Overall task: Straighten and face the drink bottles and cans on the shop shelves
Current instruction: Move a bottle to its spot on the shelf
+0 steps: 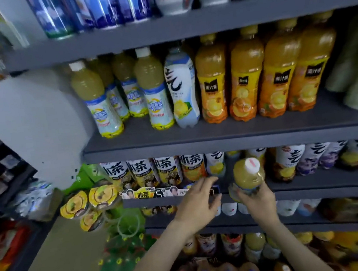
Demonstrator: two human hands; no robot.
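The right hand point(258, 200) is gripping a yellow bottle point(246, 177) low on its body, fingers curled round it. The bottle is hanging in the air just in front of the lower shelf point(317, 192), tilted, with its white cap towards the camera. The left hand point(199, 201) is reaching in beside it with its fingers loosely spread and holding nothing, near the shelf's lip; I cannot tell whether it is touching.

This looks like re-homing a stray. The bottle's twins point(152, 88) are standing on the middle shelf point(220, 143), so the next move probably calls for lifting it there, upright, label out.

A white bottle point(182, 87) is sitting between the twins and the orange bottles point(245, 76), crowding that row. Tea bottles point(143, 174) are filling the lower shelf behind the hands. A blurred white shape point(31, 127) is hiding the left end.
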